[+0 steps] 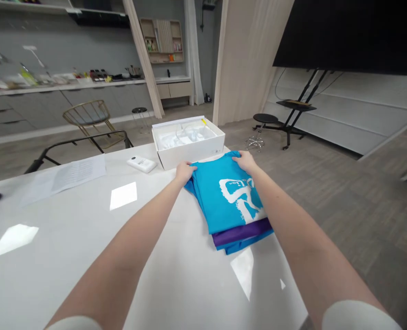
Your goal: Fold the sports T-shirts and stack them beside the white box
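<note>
**Both hands at the far edge of a folded blue T-shirt**

The left hand (185,173) and right hand (245,161) rest with fingers together on a folded blue T-shirt (224,197), no clear pinch. It lies over a purple garment (239,231) on a white table (69,238), just near an open white box (189,159).

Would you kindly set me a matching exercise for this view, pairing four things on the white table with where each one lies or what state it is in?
Things:
1. blue printed T-shirt
2. purple garment
3. white box
4. sheet of printed paper

Places or states:
A. flat on the white table, left of the hands
B. open, at the table's far edge
C. on top of the folded stack, under the left hand and right hand
D. between blue layers in the folded stack

Pairs: 1-C, 2-D, 3-B, 4-A.
</note>
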`<state>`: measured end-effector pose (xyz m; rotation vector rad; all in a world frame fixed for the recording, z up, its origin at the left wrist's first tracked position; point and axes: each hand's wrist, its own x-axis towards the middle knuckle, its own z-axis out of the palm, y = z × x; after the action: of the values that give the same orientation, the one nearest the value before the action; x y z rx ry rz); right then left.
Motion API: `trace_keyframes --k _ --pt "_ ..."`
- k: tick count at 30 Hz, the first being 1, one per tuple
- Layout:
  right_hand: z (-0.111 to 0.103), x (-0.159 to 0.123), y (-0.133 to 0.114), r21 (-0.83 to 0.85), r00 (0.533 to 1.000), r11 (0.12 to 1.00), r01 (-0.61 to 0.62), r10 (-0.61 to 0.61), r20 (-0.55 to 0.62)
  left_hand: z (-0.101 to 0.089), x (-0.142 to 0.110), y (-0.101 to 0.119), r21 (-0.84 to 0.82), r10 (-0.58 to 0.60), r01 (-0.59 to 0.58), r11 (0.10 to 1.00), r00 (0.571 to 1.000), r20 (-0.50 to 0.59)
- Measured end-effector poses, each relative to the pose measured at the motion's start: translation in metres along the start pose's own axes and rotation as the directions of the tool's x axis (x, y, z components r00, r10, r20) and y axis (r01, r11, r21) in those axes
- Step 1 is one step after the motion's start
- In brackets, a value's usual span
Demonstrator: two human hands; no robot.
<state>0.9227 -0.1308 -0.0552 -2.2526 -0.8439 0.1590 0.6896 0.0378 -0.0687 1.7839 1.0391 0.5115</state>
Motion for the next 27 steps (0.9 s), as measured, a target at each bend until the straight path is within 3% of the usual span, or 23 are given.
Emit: trace_keyframes --k 2,4,5,7,9,10,12,14,17,19,23,25,27 --pt "0.01 -0.002 0.007 -0.098 1.0 0.995 0.008 -0.008 -0.002 0.003 0.001 -0.009 0.086 0.039 -0.034 0.996 0.998 -0.059" --pt "0.011 -0.01 0.002 -0.198 0.998 0.98 0.006 -0.017 -0.055 0.003 -0.011 -0.005 0.259 0.222 -0.185 0.948 0.967 -0.121" --pt "0.009 -0.017 -0.003 -0.247 0.995 0.969 0.011 -0.035 -0.093 0.002 -0.022 -0.001 0.361 0.364 -0.306 0.881 0.925 -0.106" --pt "0.003 -0.034 -0.018 -0.33 0.981 0.942 0.065 -0.12 -0.15 0.004 -0.05 0.012 0.487 0.624 -0.562 0.668 0.78 0.045" --pt "-0.003 -0.058 -0.031 -0.37 0.963 0.911 0.183 -0.242 -0.119 0.011 -0.085 0.023 0.451 0.725 -0.737 0.503 0.644 0.245" --pt "-0.006 -0.071 -0.035 -0.372 0.953 0.895 0.246 -0.293 -0.075 0.017 -0.104 0.026 0.418 0.725 -0.775 0.474 0.612 0.314" --pt "-0.01 -0.102 -0.036 -0.361 0.941 0.874 0.325 -0.337 0.033 0.031 -0.141 0.025 0.368 0.673 -0.79 0.491 0.612 0.415" --pt "-0.012 -0.133 -0.028 -0.372 0.941 0.865 0.338 -0.312 0.129 0.047 -0.173 0.015 0.35 0.597 -0.763 0.543 0.644 0.479" --pt "-0.014 -0.175 -0.011 -0.448 0.961 0.859 0.248 -0.159 0.226 0.06 -0.208 -0.005 0.388 0.531 -0.73 0.563 0.679 0.507" --pt "-0.016 -0.197 -0.006 -0.488 0.971 0.85 0.197 -0.103 0.214 0.056 -0.222 -0.015 0.39 0.515 -0.729 0.562 0.678 0.525" --pt "-0.021 -0.239 -0.026 -0.528 0.976 0.826 0.197 -0.114 0.186 0.015 -0.246 -0.021 0.321 0.437 -0.744 0.585 0.624 0.648" --pt "-0.018 -0.261 -0.049 -0.548 0.959 0.797 0.256 -0.139 0.246 -0.021 -0.261 -0.021 0.293 0.38 -0.739 0.607 0.593 0.709" --pt "-0.008 -0.285 -0.081 -0.526 0.932 0.776 0.346 -0.223 0.285 -0.065 -0.279 -0.022 0.298 0.333 -0.718 0.629 0.595 0.731"
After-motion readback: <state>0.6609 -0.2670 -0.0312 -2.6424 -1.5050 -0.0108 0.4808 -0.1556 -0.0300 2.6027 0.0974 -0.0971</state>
